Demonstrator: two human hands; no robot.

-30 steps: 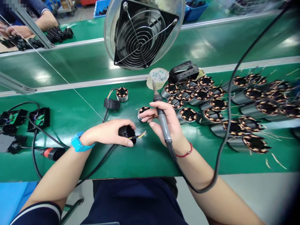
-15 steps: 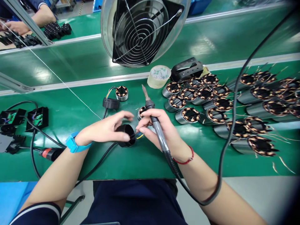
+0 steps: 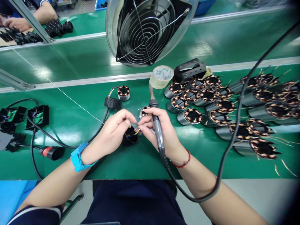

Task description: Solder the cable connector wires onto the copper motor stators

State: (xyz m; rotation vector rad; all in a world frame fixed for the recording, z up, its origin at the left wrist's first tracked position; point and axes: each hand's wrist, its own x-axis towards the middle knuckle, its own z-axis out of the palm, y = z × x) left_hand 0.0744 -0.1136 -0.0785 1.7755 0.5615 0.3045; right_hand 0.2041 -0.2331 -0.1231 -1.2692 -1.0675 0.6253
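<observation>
My right hand (image 3: 164,132) is wrapped round a soldering iron (image 3: 158,131), its tip pointing away from me. Its thumb and fingertips also pinch the end of thin coloured leads (image 3: 137,132), yellow among them, which come out of a black round housing (image 3: 130,140). My left hand (image 3: 114,131) is closed in a pinch just left of those leads. A thin strand of solder wire (image 3: 75,101) runs down from the upper left into it. Behind my right fingers, a small copper-wound stator (image 3: 143,112) is partly hidden.
Many copper-wound stators (image 3: 192,116) stand on the right. A tape roll (image 3: 161,76) and black bracket (image 3: 189,70) sit behind. A fan (image 3: 145,37) hangs overhead. A ring cap (image 3: 112,103) with another stator (image 3: 123,93), cables and open boxes (image 3: 37,118) lie left. A co-worker's hand (image 3: 17,23) shows beyond.
My left hand has gone from spread fingers over the housing to a closed pinch beside the leads. The soldering iron has swung slightly more upright in my right hand.
</observation>
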